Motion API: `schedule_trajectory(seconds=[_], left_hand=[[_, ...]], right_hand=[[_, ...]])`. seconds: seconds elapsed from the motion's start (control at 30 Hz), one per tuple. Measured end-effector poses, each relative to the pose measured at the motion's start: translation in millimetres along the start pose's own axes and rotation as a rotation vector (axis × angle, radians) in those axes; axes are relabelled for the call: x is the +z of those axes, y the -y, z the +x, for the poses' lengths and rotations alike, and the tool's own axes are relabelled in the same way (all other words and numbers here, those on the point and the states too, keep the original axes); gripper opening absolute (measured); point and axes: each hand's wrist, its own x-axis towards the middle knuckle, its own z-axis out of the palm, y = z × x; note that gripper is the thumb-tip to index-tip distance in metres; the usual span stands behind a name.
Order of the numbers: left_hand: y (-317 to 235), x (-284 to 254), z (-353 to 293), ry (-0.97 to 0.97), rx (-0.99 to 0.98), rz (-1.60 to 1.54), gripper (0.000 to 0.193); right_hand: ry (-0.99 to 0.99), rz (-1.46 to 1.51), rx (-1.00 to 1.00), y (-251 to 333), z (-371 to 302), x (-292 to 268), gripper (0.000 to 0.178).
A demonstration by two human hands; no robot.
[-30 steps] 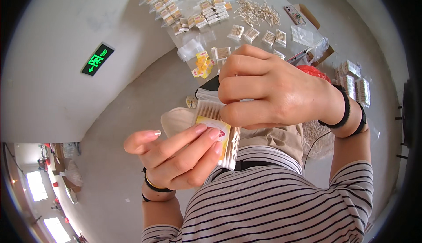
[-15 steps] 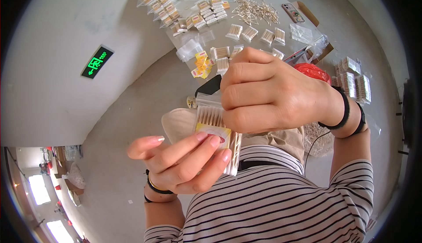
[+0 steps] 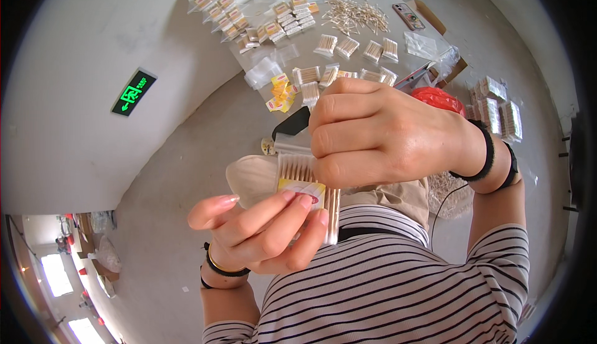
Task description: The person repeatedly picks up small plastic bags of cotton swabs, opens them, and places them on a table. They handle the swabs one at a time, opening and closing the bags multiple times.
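Note:
A clear zip bag of cotton swabs (image 3: 293,168) hangs in front of my lap, with a yellow and white card (image 3: 305,188) over the swabs. My left hand (image 3: 264,229) holds the bag's lower part, its fingertips lying on the card and its thumb side out to the left. Above it, my right hand (image 3: 385,135) is closed at the bag's upper right edge, its fingers curled and their tips hidden behind the knuckles. The bag's clear top strip shows just left of those knuckles.
Ahead stands a grey table (image 3: 292,104) with filled swab bags (image 3: 326,45), loose swabs (image 3: 354,15), stacked packs (image 3: 292,17), yellow cards (image 3: 282,92) and a phone (image 3: 408,16). A red plastic bag (image 3: 438,99) lies at its near right. More packs (image 3: 497,111) are piled farther right.
Both hands keep hold of the swab bag. My left hand's fingers have shifted slightly right along the card, and the bag's lower end has turned a little. The view has tilted slightly.

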Motion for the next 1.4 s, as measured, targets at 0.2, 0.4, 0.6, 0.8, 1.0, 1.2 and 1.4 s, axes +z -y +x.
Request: schedule_trajectory(seconds=[0.2,0.4,0.6,0.8,1.0,1.2,1.4], left_hand=[[-3.3,-3.2,-0.3,-0.035,-0.010,0.071,0.010],[0.1,1.3,0.8,-0.134,0.017,0.091,0.010],[-0.4,3.8,6.4,-0.174,0.014,0.061,0.011],[2.0,9.5,5.0,-0.260,0.045,0.056,0.011],[3.3,12.1,4.7,-0.277,0.074,0.076,0.009],[1.0,8.1,7.2,-0.224,0.046,0.051,0.010],[-0.9,8.1,7.8,-0.230,0.043,0.059,0.010]], right_hand=[[-0.058,-0.053,-0.041,-0.8,-0.7,-2.2,0.018],[-0.124,-0.202,-0.108,2.2,-2.5,-5.3,0.013],[-0.242,-0.392,-0.182,6.8,-9.6,-3.3,0.008],[-0.251,-0.394,-0.170,10.9,-15.9,-4.9,0.009],[-0.227,-0.322,-0.136,9.7,-20.6,-6.0,0.011],[-0.187,-0.345,-0.131,12.2,-20.2,-10.2,0.012],[-0.179,-0.353,-0.128,11.1,-19.2,-11.4,0.014]])
